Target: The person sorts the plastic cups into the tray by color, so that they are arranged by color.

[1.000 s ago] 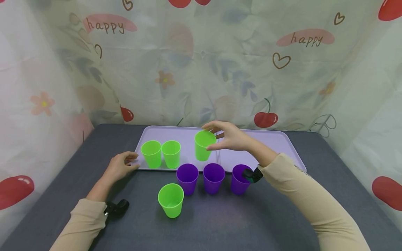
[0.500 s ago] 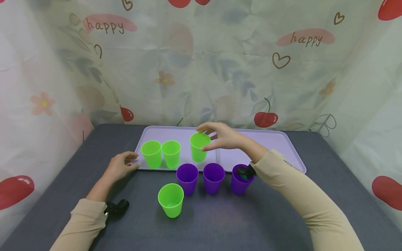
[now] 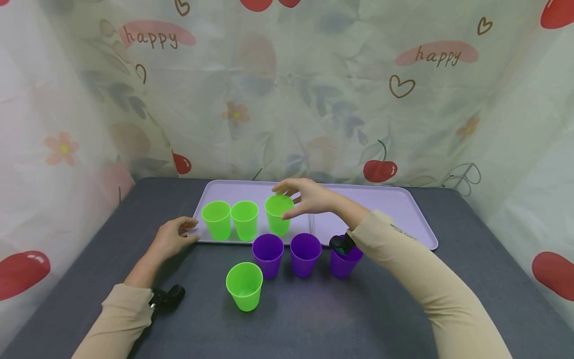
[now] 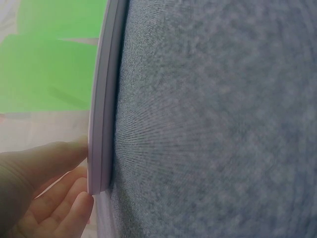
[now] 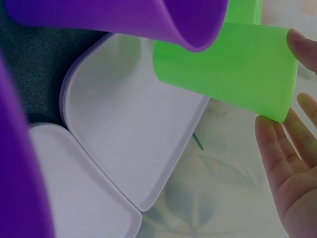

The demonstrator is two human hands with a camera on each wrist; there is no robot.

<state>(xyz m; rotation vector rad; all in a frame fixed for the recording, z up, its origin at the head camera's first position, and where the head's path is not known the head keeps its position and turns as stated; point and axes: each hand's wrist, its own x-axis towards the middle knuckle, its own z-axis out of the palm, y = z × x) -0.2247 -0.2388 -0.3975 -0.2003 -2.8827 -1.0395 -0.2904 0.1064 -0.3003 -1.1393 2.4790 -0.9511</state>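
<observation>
My right hand (image 3: 309,197) pinches a green cup (image 3: 278,219) near its rim, thumb on the near side and fingers on the far side. The cup is upright, its base low over the left lilac tray (image 3: 264,187). Two more green cups, an outer one (image 3: 217,222) and an inner one (image 3: 245,222), stand side by side on that tray, left of the held cup. At the tray's front left corner, my left hand (image 3: 172,237) holds the rim between thumb and fingertips; the left wrist view shows the thumb (image 4: 59,153) against the edge.
A second lilac tray (image 3: 385,199) adjoins on the right. Three purple cups stand in a row before the trays: left (image 3: 267,259), middle (image 3: 305,259) and right (image 3: 341,267), the last partly covered by the wrist camera. Another green cup (image 3: 244,289) stands nearer on the dark table (image 3: 314,324).
My right hand has moved left and slightly down with the green cup, bringing it closer to the two cups on the left tray. The left hand has stayed at the corner.
</observation>
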